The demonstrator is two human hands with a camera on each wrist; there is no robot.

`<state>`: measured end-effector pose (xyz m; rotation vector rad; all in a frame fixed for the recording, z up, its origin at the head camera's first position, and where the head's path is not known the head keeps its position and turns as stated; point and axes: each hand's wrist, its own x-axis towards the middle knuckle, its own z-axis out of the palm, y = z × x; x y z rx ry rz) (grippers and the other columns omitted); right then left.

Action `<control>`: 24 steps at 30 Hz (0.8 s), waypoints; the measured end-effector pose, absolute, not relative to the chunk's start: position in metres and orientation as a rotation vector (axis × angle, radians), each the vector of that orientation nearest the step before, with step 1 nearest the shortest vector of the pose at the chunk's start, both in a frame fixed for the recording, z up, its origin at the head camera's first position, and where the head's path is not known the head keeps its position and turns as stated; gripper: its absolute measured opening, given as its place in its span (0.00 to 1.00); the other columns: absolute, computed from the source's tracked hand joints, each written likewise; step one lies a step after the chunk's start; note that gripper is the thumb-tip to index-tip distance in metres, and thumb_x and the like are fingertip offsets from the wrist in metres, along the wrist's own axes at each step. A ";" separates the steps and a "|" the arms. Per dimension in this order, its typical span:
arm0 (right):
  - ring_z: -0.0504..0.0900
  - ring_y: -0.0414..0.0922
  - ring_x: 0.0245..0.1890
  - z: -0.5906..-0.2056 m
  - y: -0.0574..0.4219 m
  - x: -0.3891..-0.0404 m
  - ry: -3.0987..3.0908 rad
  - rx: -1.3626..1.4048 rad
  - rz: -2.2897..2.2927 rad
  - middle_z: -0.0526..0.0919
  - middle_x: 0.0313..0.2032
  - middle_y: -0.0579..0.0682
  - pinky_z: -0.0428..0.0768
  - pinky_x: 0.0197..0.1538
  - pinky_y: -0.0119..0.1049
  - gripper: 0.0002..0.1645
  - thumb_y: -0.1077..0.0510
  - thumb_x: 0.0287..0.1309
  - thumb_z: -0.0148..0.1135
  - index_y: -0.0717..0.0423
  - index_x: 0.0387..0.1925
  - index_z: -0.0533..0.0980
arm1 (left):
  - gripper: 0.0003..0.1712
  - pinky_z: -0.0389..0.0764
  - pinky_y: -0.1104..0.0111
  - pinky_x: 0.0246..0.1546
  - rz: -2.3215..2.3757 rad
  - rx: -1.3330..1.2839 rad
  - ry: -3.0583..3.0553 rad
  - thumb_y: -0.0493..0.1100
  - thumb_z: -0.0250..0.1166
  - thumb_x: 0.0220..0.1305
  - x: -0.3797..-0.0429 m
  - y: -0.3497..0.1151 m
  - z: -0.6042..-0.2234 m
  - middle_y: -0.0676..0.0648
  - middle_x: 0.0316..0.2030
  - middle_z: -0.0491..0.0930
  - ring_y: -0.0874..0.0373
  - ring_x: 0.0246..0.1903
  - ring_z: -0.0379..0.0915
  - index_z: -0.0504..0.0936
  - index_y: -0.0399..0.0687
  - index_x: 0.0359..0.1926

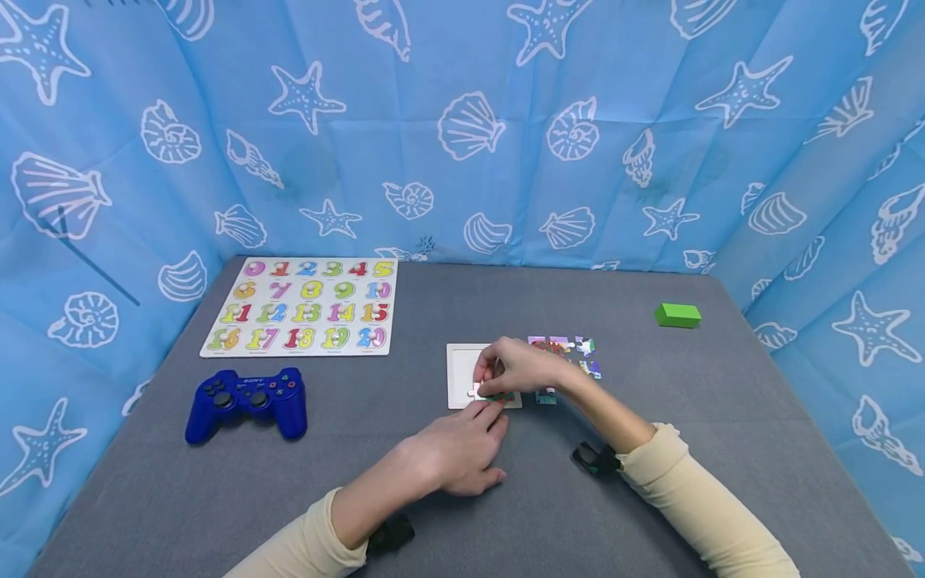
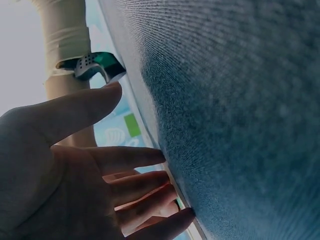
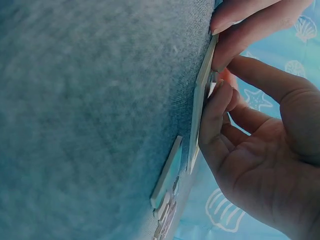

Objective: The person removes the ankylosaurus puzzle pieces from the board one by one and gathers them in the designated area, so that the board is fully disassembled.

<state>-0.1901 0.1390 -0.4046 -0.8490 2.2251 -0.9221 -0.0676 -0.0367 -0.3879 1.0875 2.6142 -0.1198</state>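
Observation:
A white puzzle frame (image 1: 461,365) lies near the middle of the table, with green-and-teal puzzle pieces (image 1: 510,396) along its near side. My right hand (image 1: 523,368) is over the frame, its thumb and fingertips pinching a small puzzle piece (image 1: 474,392) low at the near side. Most of that piece is hidden by the fingers. My left hand (image 1: 466,451) lies in front with extended fingers, fingertips at the frame's near edge. In the left wrist view its fingers (image 2: 142,190) reach along the frame's edge. Loose jigsaw pieces (image 1: 588,369) lie right of the frame, partly behind the right wrist.
A number puzzle board (image 1: 298,307) lies at the back left, with a blue game controller (image 1: 247,404) in front of it. At the back right sits a green block (image 1: 678,315). A blue shell-patterned curtain (image 1: 462,185) hangs behind the grey table (image 1: 347,449).

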 end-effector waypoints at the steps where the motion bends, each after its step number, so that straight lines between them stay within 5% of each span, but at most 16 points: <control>1: 0.79 0.36 0.26 -0.404 0.139 -0.190 2.223 -0.840 -0.926 0.86 0.29 0.48 0.81 0.32 0.29 0.03 0.63 0.67 0.72 0.60 0.39 0.85 | 0.43 0.67 0.66 0.82 -0.120 1.088 2.614 0.66 0.60 0.79 -0.068 -0.037 -0.388 0.47 0.84 0.61 0.54 0.84 0.56 0.68 0.47 0.82; 24: 0.86 0.48 0.34 -0.396 0.168 -0.182 2.238 -0.793 -1.126 0.90 0.36 0.54 0.86 0.39 0.37 0.03 0.63 0.72 0.69 0.59 0.44 0.84 | 0.43 0.67 0.65 0.82 -0.117 1.050 2.574 0.66 0.59 0.80 -0.070 -0.036 -0.388 0.48 0.87 0.56 0.54 0.85 0.54 0.66 0.49 0.83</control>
